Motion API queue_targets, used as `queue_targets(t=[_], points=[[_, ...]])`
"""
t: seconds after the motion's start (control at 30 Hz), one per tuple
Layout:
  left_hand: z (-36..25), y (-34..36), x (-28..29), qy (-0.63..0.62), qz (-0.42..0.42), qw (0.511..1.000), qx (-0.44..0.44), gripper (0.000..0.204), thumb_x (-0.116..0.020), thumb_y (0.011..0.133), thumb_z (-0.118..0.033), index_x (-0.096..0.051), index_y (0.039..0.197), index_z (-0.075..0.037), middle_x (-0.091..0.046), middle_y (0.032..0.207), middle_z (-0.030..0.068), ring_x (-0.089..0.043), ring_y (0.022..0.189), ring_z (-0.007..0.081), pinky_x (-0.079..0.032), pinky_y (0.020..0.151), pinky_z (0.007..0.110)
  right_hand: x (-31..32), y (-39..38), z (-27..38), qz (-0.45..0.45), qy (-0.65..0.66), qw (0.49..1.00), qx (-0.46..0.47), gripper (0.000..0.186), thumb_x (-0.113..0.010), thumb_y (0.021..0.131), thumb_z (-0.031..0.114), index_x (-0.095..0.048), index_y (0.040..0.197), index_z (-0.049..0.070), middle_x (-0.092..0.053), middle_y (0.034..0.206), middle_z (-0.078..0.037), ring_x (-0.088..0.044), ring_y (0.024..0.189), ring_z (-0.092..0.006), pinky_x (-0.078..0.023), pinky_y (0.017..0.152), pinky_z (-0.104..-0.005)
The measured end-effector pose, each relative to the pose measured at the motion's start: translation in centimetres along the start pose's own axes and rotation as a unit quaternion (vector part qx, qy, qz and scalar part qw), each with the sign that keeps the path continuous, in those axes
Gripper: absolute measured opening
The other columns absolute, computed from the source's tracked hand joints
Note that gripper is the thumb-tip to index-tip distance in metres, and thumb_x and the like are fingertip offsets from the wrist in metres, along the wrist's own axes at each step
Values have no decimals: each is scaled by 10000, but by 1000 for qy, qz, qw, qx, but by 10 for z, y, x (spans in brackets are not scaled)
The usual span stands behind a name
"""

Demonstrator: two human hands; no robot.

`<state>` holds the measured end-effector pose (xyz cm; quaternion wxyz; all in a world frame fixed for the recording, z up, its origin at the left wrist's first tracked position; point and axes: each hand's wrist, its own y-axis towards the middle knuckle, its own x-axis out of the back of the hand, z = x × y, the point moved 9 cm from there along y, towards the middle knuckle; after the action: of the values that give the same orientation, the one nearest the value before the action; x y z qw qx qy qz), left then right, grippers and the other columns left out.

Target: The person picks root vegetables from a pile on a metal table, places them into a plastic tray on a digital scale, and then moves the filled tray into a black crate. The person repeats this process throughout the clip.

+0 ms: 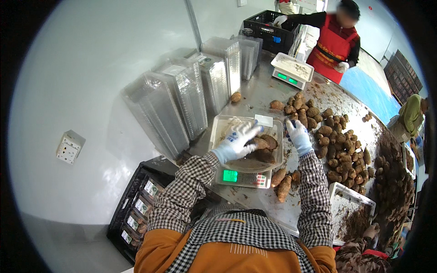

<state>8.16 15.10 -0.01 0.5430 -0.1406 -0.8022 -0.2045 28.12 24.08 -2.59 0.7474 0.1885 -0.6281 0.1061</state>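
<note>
My left hand [239,140], in a white glove with a pale blue cuff, lies with fingers spread over a clear plastic box on the scale's tray [214,136]. Several brown taros [265,155] sit in the box beside and under that hand. The box's clear lid, bearing a white label [264,120], stands open at the far side. My right hand [298,135], gloved alike, is just right of the box near the lid's corner, its fingers slightly bent and apart; no held thing shows. The scale [243,178] has a lit green display.
Loose taros [283,189] lie right of the scale; a large taro pile [343,152] covers the table's right side. Stacks of clear boxes [157,109] line the left wall. A black crate [120,204] holds filled boxes. Across the table, a person in a red apron [330,48] stands beside another scale [291,70].
</note>
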Motion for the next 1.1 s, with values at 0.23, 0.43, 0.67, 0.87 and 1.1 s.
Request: queue_targets(t=[0.23, 0.43, 0.67, 0.87, 1.1], points=[[83, -52, 55, -417, -314, 826, 214, 337, -552, 998, -158, -550, 1308, -26, -613, 1037, 13, -552, 827, 59, -470, 710, 206, -33, 18, -31, -159, 700, 686, -118, 612, -320, 1051, 483, -529, 1331, -19, -646, 1201, -165, -617, 1096, -216, -478, 959, -303], [66, -61, 13, -305, -221, 898, 229, 369, -476, 981, -99, -532, 1342, -51, -619, 991, 50, -561, 747, 124, -476, 638, 288, 38, -76, 45, -219, 339, 909, 99, 351, -589, 883, 28, -584, 1233, -1, -623, 1219, -192, -582, 1170, -328, -441, 1048, -431], [58, -82, -45, -372, -206, 869, 253, 379, -557, 950, -103, -521, 1319, -22, -612, 998, 102, -601, 867, 192, -489, 794, 306, -18, -127, 38, -108, 532, 820, -181, 439, -572, 876, -12, -516, 1311, -12, -637, 1163, -116, -622, 1052, -239, -511, 930, -377], [61, -87, -69, -625, -83, 696, 344, 295, -559, 962, -79, -543, 1244, 4, -593, 882, 47, -600, 755, 144, -541, 685, 290, -69, -142, 46, 89, 809, 497, -300, 340, -611, 936, 60, -477, 1239, -21, -624, 940, -120, -663, 821, -251, -606, 767, -427], [76, -96, -64, -615, -156, 706, 314, 351, -539, 879, 52, -562, 1229, 33, -635, 950, 117, -638, 739, 195, -573, 676, 337, 26, -120, 106, -116, 312, 921, 201, 80, -757, 755, 53, -695, 804, 50, -565, 760, -76, -561, 704, -242, -474, 662, -372]])
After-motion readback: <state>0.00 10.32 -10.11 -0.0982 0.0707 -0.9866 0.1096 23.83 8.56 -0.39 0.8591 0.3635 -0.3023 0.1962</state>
